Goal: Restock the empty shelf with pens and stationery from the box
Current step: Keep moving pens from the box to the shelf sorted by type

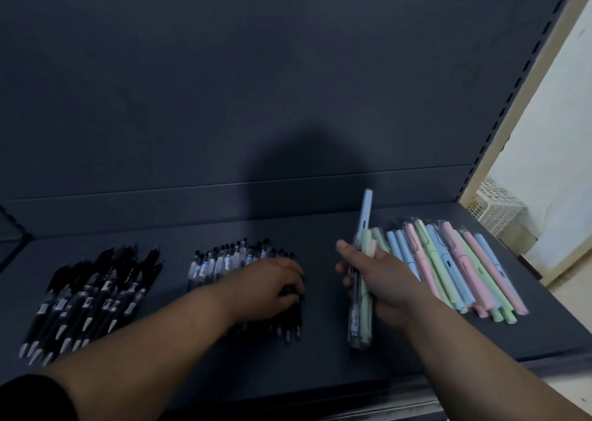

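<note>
On the dark shelf [320, 350] lie three groups of pens. A heap of black pens [86, 295] is at the left. A row of clear-barrelled pens [221, 262] lies in the middle, and my left hand [272, 286] rests on its right end with fingers curled over the black pens there. My right hand [374, 276] grips a small bunch of pastel pens [363, 311], light blue and green, held upright above the shelf. To the right, pastel pens [455, 267] in pink, green and blue lie side by side.
The shelf's dark back panel [288, 84] rises behind the pens. A slotted upright [519, 84] bounds the shelf on the right. Beyond it a white lattice crate [496, 207] stands on the floor by a pale wall. Bare shelf shows between the groups.
</note>
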Demonstrator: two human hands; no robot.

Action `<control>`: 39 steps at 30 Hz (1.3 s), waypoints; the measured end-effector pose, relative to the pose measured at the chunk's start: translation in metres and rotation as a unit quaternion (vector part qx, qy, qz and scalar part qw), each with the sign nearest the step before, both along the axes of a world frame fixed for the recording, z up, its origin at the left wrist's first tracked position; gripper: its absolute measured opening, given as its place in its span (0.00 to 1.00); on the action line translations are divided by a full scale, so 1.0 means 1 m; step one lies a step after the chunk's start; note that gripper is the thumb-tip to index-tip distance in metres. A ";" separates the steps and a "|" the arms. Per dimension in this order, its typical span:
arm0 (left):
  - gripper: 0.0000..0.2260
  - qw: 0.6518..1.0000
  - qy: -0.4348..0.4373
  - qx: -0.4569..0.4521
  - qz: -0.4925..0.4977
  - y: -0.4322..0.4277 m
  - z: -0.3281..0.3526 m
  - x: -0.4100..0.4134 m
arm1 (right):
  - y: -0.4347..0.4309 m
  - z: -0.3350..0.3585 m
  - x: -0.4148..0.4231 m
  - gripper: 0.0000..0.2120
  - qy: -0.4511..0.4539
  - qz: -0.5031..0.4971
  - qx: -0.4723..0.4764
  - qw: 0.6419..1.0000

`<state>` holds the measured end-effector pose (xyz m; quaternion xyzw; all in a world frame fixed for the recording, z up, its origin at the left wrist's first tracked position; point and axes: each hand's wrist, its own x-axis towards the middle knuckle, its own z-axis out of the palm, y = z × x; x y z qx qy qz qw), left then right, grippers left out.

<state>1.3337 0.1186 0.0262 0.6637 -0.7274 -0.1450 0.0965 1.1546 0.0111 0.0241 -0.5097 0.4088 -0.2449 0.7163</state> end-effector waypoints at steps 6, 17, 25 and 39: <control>0.07 0.966 0.139 -0.137 0.168 0.002 0.015 -0.009 | 0.012 0.005 0.011 0.09 0.003 0.018 -0.108 0.994; 0.08 0.805 0.494 0.030 0.327 0.026 0.041 -0.019 | 0.047 0.014 0.040 0.20 0.090 0.123 -0.236 0.960; 0.05 0.742 0.551 -0.070 0.376 0.046 0.053 0.011 | 0.055 0.022 0.045 0.14 0.072 0.111 -0.238 0.962; 0.07 0.893 0.304 -0.161 0.291 0.086 0.048 0.046 | 0.054 0.030 0.060 0.12 0.080 -0.091 -0.241 0.963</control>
